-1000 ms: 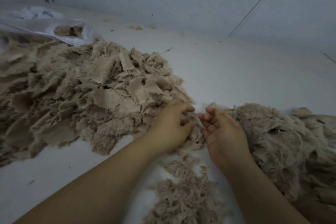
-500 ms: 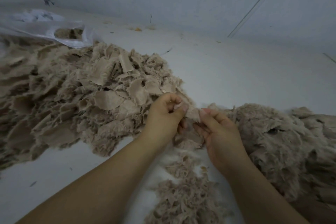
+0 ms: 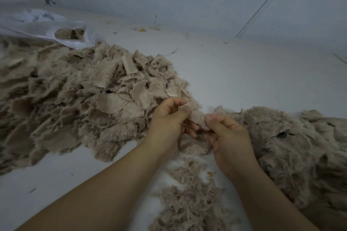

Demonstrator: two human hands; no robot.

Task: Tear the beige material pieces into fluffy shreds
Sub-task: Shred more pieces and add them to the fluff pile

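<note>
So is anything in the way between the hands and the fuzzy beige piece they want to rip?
Nothing visible. The left hand and right hand already pinch the beige piece directly, one on each side.

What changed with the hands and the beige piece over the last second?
Both hands rose off the heap with a beige piece. The left hand now pinches its upper edge; the right hand closed in and grips its other side, fingers curled, set to tear. The big pile of pieces, the fluffy heap on the right, the shreds in front and the plastic bag stayed put.
</note>
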